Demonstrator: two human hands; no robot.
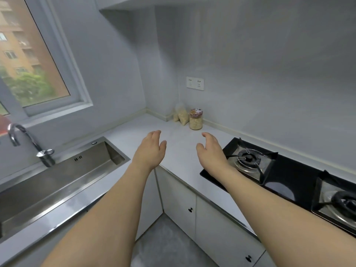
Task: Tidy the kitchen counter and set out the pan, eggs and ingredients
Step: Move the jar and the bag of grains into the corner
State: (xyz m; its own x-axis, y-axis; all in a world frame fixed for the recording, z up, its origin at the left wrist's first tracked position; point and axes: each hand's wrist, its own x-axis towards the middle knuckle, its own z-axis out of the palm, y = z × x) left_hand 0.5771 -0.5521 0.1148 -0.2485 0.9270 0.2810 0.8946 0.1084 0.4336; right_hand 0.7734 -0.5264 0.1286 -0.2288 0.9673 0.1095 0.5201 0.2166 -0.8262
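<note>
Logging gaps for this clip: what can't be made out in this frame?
- Head view: contents of the jar and the bags beside it are too small and blurred to name.
- The second burner is cut off by the right edge.
- The sink runs off the left edge.
- The palms of the left hand and right hand face away.
- No pan or eggs in view.

Steel sink [63, 170], faucet [28, 143], wall socket [195, 83], perhaps double.

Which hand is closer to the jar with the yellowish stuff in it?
Right. The right hand hovers just in front of the jar; the left hand is farther away, off to the jar's left.
</note>
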